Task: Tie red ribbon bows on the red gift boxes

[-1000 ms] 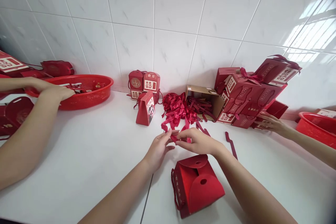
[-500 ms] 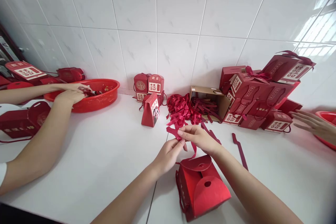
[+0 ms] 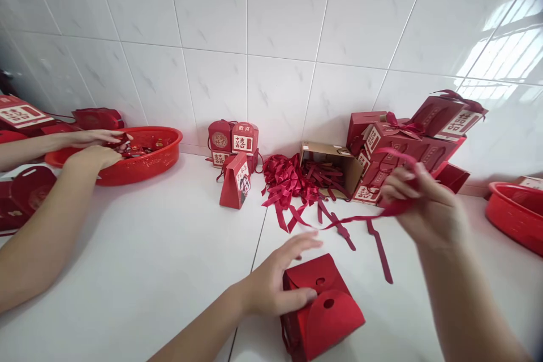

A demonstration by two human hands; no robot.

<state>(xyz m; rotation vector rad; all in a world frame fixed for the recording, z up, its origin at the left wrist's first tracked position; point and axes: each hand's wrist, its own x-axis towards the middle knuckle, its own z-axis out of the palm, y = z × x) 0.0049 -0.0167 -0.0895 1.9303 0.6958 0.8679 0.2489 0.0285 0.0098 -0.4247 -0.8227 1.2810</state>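
Observation:
A red gift box [image 3: 335, 325] with overlapping rounded flaps and punched holes sits on the white table in front of me. My left hand [image 3: 282, 280] is at its left side, thumb resting on the flaps and fingers stretched out above the far edge. To the right, my right hand [image 3: 422, 203] is raised and closed around a red ribbon [image 3: 358, 219], and is slightly smeared by motion. The ribbon trails leftward from it towards a tangled pile of red ribbons [image 3: 286, 181].
Behind the pile, a cardboard box [image 3: 356, 172] holds dark red strips, with loose strips [image 3: 382, 251] nearby. Stacked gift boxes [image 3: 390, 141] stand right of it. Small boxes [image 3: 233, 181] stand by the wall. A co-worker's hands [image 3: 97, 150] reach into a red basket [image 3: 165, 153]; another basket [image 3: 513, 220] is far right.
My right hand has moved right and up with a ribbon, away from my left hand. My left hand has come down onto the gift box. The other person's hand at far right is gone from view.

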